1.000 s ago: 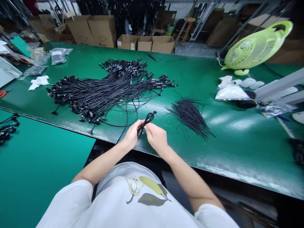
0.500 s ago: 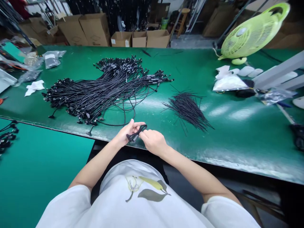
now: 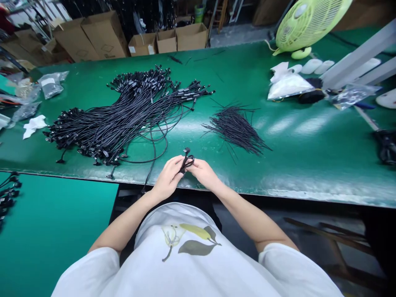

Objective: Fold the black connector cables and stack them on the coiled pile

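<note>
A black cable (image 3: 187,161), looped into a small coil with a connector standing up at its top, is between my two hands at the table's front edge. My left hand (image 3: 169,175) grips the coil from the left, thumb and fingers closed on it. From the other side, my right hand (image 3: 201,170) pinches the coil, its fingertips partly hidden behind the loops. Just beyond lies a big pile of black cables (image 3: 123,111) with connectors at both ends. Right of that pile is a heap of thin black ties (image 3: 236,128).
A green fan (image 3: 306,27) stands at the back right, near a white plastic bag (image 3: 289,86) and a grey metal post (image 3: 360,55). Cardboard boxes (image 3: 105,37) line the far side of the green table (image 3: 297,165). More cables (image 3: 9,192) lie at the left edge.
My hands have turned the coiled cable more upright, its connector now pointing up. My left hand has rolled over with its back showing. The view has shifted slightly.
</note>
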### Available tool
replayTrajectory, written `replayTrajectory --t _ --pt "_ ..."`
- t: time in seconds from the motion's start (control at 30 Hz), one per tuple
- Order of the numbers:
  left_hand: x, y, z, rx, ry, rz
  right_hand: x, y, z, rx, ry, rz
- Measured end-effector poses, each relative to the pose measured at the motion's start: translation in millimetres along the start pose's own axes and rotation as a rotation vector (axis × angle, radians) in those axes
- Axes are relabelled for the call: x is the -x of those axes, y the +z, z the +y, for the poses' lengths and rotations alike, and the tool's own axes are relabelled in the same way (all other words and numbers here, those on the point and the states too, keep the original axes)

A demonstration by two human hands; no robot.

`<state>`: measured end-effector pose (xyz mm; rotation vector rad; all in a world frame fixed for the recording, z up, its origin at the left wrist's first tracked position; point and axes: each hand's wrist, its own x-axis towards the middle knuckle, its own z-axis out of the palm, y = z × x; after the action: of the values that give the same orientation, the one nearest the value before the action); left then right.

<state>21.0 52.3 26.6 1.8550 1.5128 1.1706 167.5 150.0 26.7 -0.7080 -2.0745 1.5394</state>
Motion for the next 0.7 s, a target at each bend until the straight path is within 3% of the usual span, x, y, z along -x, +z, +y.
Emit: replayTrajectory --t 0.1,0.17,0.23,0.3,0.43,0.5,0.6,0.7 --pt "-1.4 -6.1 5.1 -0.269 0.144 -0.067 1.6 -9.0 0.5 -0.173 0.105 -0.093" --pt "0.3 -8.4 5.6 -0.401 0.169 -0.029 5.1 -11.3 -1.8 -0.349 0.216 -0.166" --pt "3.6 -8.6 5.4 -0.446 0.152 0.023 9.9 -9.8 -4.6 -0.525 0.276 -0.212" --pt "6.7 -6.4 6.5 -0.366 0.107 0.019 14.3 -6.2 -5.3 -0.569 0.221 -0.131" --pt "6.0 6.0 12.7 0.009 -0.104 -0.039 20.0 1.3 1.3 -0.298 0.055 0.169" --pt "2.5 15.1 15.0 0.161 -0.217 0.003 22.1 4.5 4.8 -0.12 -0.01 0.208" --pt "-3.7 25.9 15.7 0.284 -0.256 0.099 27.3 9.2 4.3 0.076 -0.16 0.209" --pt "-9.1 27.4 15.8 0.328 -0.222 0.035 37.8 15.1 -1.8 0.126 -0.209 0.234"
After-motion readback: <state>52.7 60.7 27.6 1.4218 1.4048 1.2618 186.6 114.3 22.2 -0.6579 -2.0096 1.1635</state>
